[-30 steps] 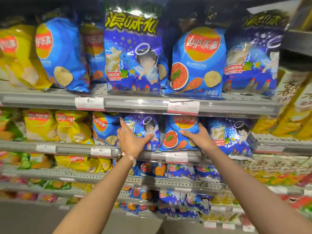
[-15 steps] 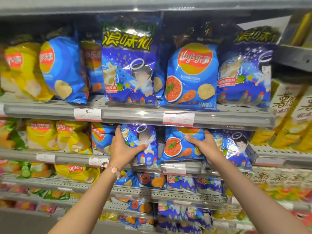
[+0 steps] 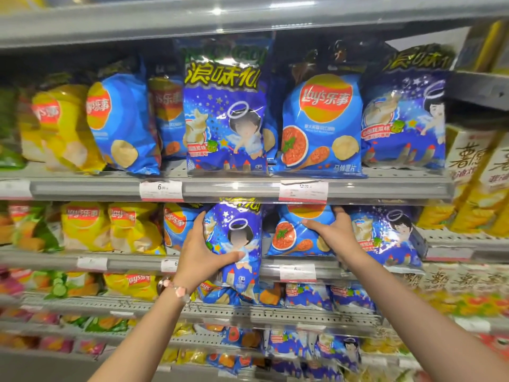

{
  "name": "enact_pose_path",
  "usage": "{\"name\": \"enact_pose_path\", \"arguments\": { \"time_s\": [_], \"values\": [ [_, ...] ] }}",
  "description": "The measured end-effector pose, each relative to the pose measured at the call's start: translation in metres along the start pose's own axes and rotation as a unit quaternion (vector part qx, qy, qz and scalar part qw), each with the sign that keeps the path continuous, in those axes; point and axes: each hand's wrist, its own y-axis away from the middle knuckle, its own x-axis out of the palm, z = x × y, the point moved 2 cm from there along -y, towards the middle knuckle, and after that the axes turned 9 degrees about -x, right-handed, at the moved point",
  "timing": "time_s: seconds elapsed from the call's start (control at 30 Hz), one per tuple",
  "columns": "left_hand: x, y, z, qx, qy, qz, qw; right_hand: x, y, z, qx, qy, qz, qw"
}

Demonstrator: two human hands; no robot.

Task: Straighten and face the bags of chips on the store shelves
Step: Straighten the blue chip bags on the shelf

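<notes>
Head view shows my two arms reaching to the second shelf (image 3: 132, 260) from the top. My left hand (image 3: 202, 250) grips the angel bag (image 3: 238, 244) — fingers curl round its left edge and my thumb presses across the front, low down. My right hand (image 3: 334, 230) holds the tomato bag (image 3: 294, 235) just beside it, fingers curled over its top right part and thumb lying on the front.

I think both bags are light and puffy, full of air. The skin looks shiny and slippery, and the chips inside would break if I squeezed hard. So it is best to hold them by the sides or the flat sealed edges, softly, not in the fat middle.

The angel bag stands tall, long way up and down, with its picture facing me. It leans a little, and its bottom hangs out over the shelf's front edge, covering part of a price tag (image 3: 169, 265). It probably needs to go back and stand straight.

The tomato bag faces me too, but it sits lower and leans back, its top tucked under the shelf above — the round logo is half hidden.
</notes>
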Motion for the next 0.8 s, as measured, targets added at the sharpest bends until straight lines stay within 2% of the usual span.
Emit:
{"name": "enact_pose_path", "arguments": {
  "time_s": [0.27,0.43,0.6,0.7,0.8],
  "values": [
    [-0.021,0.009,-0.008,0.014,-0.071,0.018,0.997,0.044,0.012,0.012,-0.004,0.083,-0.064,0.995],
    [-0.024,0.013,-0.004,0.02,-0.051,0.089,0.994,0.048,0.013,0.012,0.013,0.114,-0.076,0.99],
    [-0.021,0.021,0.005,0.051,-0.033,0.139,0.988,0.048,0.011,0.005,0.031,0.083,-0.081,0.993],
    [-0.025,0.026,0.01,0.065,-0.029,0.136,0.988,0.059,0.008,0.009,0.076,-0.012,-0.068,0.995],
    [-0.032,0.029,0.013,0.078,-0.052,0.113,0.989,0.072,0.0,0.01,0.09,-0.014,-0.023,0.996]
  ]
}}
